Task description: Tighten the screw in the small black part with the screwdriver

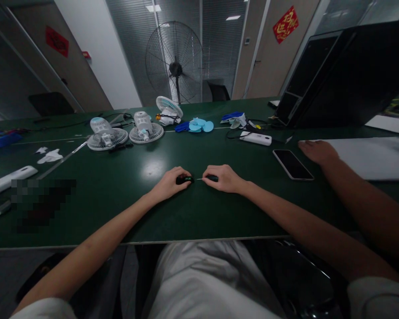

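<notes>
My left hand is closed around a small black object with a bit of green on it; its kind I cannot make out. Facing it, my right hand grips a small screwdriver by its dark handle. The thin metal shaft points left toward the black piece, with a narrow gap appearing between tip and piece. Both hands rest low over the green table, near its middle.
Two white fans lie at the back left, near another small fan. Light blue fan blades and a white handheld piece lie farther right. A phone sits near a co-worker's hand and a large monitor.
</notes>
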Available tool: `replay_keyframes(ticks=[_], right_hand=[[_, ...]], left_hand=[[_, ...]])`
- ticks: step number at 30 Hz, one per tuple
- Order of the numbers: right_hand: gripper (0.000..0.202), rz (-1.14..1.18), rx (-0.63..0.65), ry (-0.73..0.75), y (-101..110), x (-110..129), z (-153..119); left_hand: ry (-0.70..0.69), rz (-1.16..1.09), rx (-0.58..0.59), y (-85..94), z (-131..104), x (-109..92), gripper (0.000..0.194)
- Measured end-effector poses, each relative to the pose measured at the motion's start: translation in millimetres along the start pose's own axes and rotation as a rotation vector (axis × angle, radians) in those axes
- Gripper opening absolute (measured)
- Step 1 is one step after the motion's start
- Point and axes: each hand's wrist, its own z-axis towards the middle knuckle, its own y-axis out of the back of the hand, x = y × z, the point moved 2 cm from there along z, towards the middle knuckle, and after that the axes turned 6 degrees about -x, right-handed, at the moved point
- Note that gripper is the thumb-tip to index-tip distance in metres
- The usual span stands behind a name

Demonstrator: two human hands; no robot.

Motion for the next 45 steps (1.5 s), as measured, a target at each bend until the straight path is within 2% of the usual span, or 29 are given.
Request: replay_keyframes(ticks=[3,9,20,25,27,32,36,40,43,45], right_hand=[[0.019,-0.017,0.010,-0.001,-1.0,0.2,0.3],[0.019,-0.035,0.016,-0.003,-3.5,2.4,2.7],[0.016,-0.016,0.010,0.010,-6.3,5.0,3.8],[0.018,0.231,-0.168,-0.063,-2.7,15.1,15.8],[0.019,0.252,-0.202,-0.090,-1.7,15.4,18.2],[0.018,0.126,-0.113,-0.085,1.6,-4.0,7.8],[0.019,0.049,-0.107,-0.101,8.0,-21.7,-0.6],[0.019,0.019,-0.110,-0.110,8.7,-26.0,-1.2],[0.018,0.017,-0.080,-0.110,6.5,-24.0,-0.8],[0.019,0.021,-0.061,-0.109,5.9,-22.8,-0.9]], left_hand=[[0.012,0.000,-0.021,0.0,-0.8,1.0,0.020],[-0.032,-0.030,0.057,-2.2,1.5,-0.8,0.023],[-0.053,-0.039,0.062,-3.2,1.0,0.0,0.024],[-0.035,-0.026,0.055,-3.4,0.9,0.0,0.025],[-0.034,-0.023,0.062,-3.0,0.7,-1.1,0.025],[-0.029,-0.018,0.079,-1.0,0.7,-5.5,0.026],[-0.057,0.006,0.082,0.9,-2.1,-9.0,0.025],[-0.127,0.008,0.112,5.5,-12.0,-10.7,0.027],[-0.151,0.001,0.161,13.9,-21.2,-3.7,0.032],[-0.138,0.020,0.165,24.7,-26.0,9.3,0.034]])
